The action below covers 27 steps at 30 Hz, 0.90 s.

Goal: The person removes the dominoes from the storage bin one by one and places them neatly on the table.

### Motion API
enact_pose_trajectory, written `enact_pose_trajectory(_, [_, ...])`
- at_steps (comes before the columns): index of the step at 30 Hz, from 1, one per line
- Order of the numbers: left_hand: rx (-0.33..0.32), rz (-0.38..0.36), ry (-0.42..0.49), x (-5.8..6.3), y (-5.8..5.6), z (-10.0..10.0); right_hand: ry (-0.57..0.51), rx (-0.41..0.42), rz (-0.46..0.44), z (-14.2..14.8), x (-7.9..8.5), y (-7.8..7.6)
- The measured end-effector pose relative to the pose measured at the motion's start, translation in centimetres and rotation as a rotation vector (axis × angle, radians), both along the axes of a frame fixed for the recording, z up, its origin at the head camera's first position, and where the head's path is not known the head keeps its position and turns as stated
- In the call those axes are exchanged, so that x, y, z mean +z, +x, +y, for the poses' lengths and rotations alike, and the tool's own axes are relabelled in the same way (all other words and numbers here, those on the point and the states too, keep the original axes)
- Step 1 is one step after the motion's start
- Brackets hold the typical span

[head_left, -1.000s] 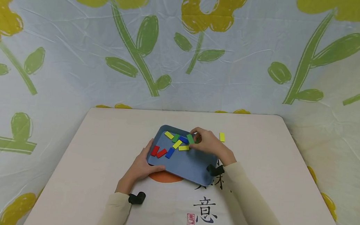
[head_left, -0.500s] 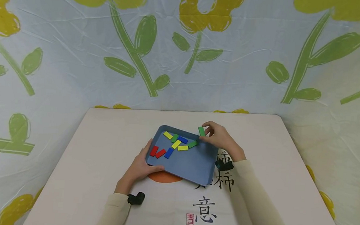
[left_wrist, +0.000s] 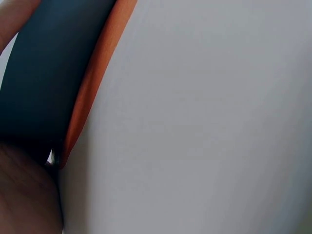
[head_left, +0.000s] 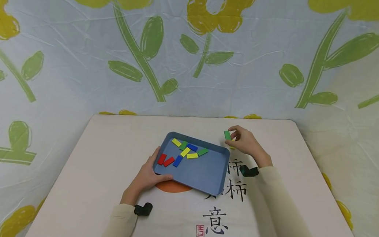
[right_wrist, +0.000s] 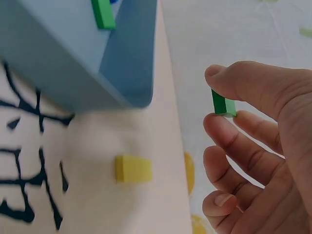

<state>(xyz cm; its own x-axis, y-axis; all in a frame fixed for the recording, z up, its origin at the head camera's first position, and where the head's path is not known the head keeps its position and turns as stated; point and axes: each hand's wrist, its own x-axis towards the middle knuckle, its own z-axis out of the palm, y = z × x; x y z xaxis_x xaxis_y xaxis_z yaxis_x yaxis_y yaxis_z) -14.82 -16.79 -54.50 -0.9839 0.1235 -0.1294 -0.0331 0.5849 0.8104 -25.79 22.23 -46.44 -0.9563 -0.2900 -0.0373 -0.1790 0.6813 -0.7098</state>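
My left hand (head_left: 145,173) holds the near left corner of a blue-grey tray (head_left: 202,175), thumb along the front rim and fingers against the left side. Up at the right, past the tray's far right corner, my right hand (head_left: 248,142) pinches a green block (head_left: 227,135) between thumb and fingertips. In the right wrist view that green block (right_wrist: 222,104) is held above the table. A yellow block (right_wrist: 133,169) lies on the table below, mostly covered by the hand in the head view. Inside the tray are several small blocks, such as a red block (head_left: 161,158) and a blue block (head_left: 178,161).
Beneath the tray, the pale table (head_left: 107,164) carries an orange disc print (head_left: 173,186) and black brush characters (head_left: 216,221). A flower-patterned cloth (head_left: 262,65) hangs behind the table and along its sides.
My right hand has lifted the green block out of the tray and carried it right, over the tray's rim to near the yellow block. The left hand and tray stay put.
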Motion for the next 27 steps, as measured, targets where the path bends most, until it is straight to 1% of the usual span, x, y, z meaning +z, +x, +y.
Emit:
enact_pose_trajectory(6, [-0.001, 0.005, 0.010, -0.1, 0.0, 0.0, 0.017, -0.027, -0.015, 1.8, -1.2, -0.1])
enact_pose_trajectory(15, [0.000, 0.006, 0.007, -0.2, 0.0, 0.0, 0.065, -0.066, -0.071, 3.9, -3.3, -0.2])
enact_pose_trajectory(20, [0.003, 0.017, 0.014, -0.2, 0.1, 0.1, 0.062, -0.071, -0.084, 4.6, -4.2, -0.4])
enact_pose_trajectory(27, [0.004, 0.009, 0.000, -0.3, 0.0, 0.1, 0.066, -0.076, -0.100, 4.8, -4.9, -0.6])
